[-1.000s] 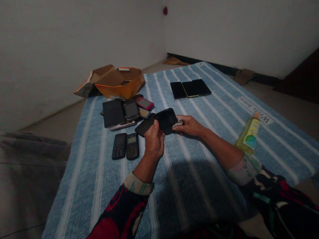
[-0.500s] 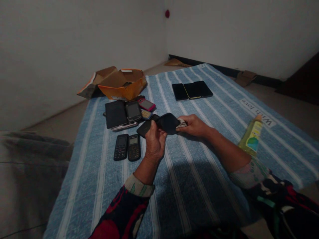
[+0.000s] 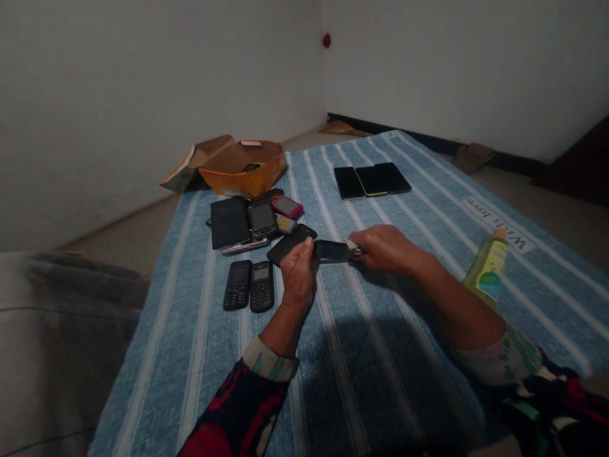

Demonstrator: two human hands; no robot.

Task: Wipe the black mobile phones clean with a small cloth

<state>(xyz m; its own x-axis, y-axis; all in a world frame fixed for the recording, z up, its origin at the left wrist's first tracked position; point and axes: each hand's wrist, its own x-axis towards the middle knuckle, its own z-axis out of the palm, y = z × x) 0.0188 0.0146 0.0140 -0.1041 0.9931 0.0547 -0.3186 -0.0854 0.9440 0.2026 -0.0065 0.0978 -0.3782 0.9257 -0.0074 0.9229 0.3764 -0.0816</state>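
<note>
Between my hands is a dark phone [image 3: 332, 251], tilted so that it looks narrow. My left hand [image 3: 299, 273] is closed on its left end, thumb on top. My right hand [image 3: 386, 246] is closed on a crumpled whitish patterned cloth [image 3: 354, 248] pressed to the phone's right end. A black phone [image 3: 290, 245] lies just behind my left fingers, partly hidden by them. Two keypad phones, one black [image 3: 237, 285] and one with a pale screen [image 3: 261, 287], lie side by side left of my left hand.
A dark flat tablet-like device [image 3: 229, 223], a slider-like phone [image 3: 261, 218] and a pink phone [image 3: 287, 205] are heaped before an open orange carton [image 3: 247, 181]. Dark phones [image 3: 349, 183] lie in a row farther back. A yellow-green bottle [image 3: 486, 270] lies beyond my right forearm on the striped cloth [image 3: 200, 381].
The held phone has turned from showing its broad face to nearly edge-on. My right hand with the cloth has shifted a little right. The whole view has moved slightly.
</note>
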